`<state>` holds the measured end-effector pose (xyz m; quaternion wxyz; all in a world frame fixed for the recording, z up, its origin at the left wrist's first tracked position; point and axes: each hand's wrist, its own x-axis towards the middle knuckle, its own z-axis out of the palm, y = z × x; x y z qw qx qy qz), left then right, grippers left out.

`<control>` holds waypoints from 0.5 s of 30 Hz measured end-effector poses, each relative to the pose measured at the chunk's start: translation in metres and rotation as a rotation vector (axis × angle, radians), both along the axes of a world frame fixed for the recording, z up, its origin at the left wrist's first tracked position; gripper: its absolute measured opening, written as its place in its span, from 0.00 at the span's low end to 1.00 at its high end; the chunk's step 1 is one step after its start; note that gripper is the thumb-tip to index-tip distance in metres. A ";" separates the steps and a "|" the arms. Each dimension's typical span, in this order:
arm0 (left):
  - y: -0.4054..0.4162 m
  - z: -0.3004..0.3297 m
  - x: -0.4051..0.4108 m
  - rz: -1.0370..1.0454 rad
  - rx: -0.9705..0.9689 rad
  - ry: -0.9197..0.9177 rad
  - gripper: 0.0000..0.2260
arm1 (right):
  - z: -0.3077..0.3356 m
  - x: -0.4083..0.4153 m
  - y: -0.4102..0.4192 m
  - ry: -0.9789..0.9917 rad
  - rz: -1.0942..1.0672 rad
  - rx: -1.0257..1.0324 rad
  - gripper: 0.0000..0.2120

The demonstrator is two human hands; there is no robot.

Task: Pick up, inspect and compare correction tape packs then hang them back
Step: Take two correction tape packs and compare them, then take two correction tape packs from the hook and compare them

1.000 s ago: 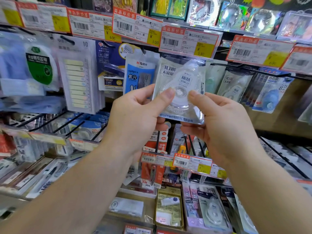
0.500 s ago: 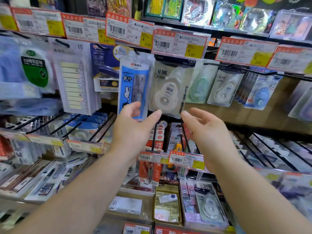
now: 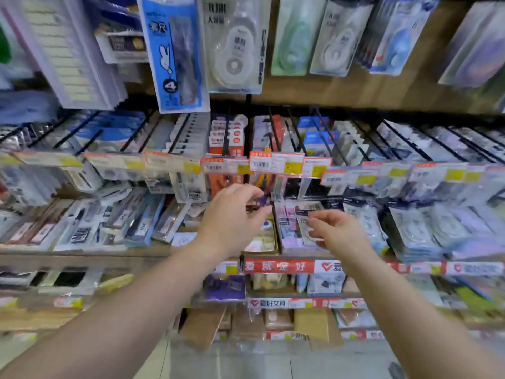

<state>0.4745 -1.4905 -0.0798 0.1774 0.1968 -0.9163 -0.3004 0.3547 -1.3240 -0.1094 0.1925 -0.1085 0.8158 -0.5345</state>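
Both hands, left and right, hover loosely curled (holding nothing) below the upright-hanging correction tape pack.

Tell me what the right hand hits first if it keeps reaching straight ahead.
Probably the packs lying in the lower tray just beyond the right hand; its fingertips already overlap them, though depth is unclear.

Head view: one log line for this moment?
left hand: empty | right hand: empty | clear white correction tape pack: hanging | hands: lower shelf

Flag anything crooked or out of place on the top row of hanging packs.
The blue ruler pack hangs tilted, its lower edge overlapping the white correction tape pack beside it. Nothing looks damaged, though the frame is blurred.
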 end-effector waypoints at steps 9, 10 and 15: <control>0.026 -0.067 -0.064 0.035 0.431 -0.313 0.19 | -0.043 -0.047 0.042 -0.076 -0.202 0.045 0.06; 0.030 -0.076 -0.074 0.052 0.471 -0.324 0.18 | -0.044 -0.052 0.043 -0.068 -0.207 0.039 0.05; 0.046 -0.110 -0.130 0.114 0.610 -0.423 0.17 | -0.054 -0.088 0.051 -0.002 -0.251 0.030 0.05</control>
